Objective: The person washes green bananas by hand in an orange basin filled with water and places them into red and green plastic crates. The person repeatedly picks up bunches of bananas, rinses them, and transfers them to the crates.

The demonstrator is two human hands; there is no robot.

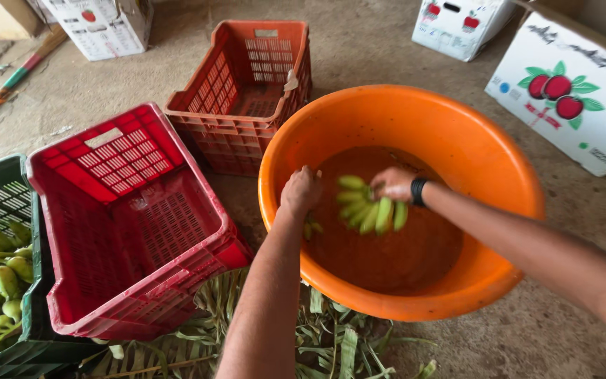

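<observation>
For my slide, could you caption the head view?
Right hand holds green bananas over an orange basin; left hand alongside.

My left hand [300, 191] hides whatever it grips below the tub [457, 126] rim. The green crate [1, 203] and the fruit-printed box [576, 98] run off the picture's edges.

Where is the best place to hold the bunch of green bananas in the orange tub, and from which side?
Probably at the crown end, where the right hand grips the bunch of green bananas from above. There the bananas join into one narrow part that fingers can close around; the loose tips fan out and hang down toward the water in the orange tub.
</observation>
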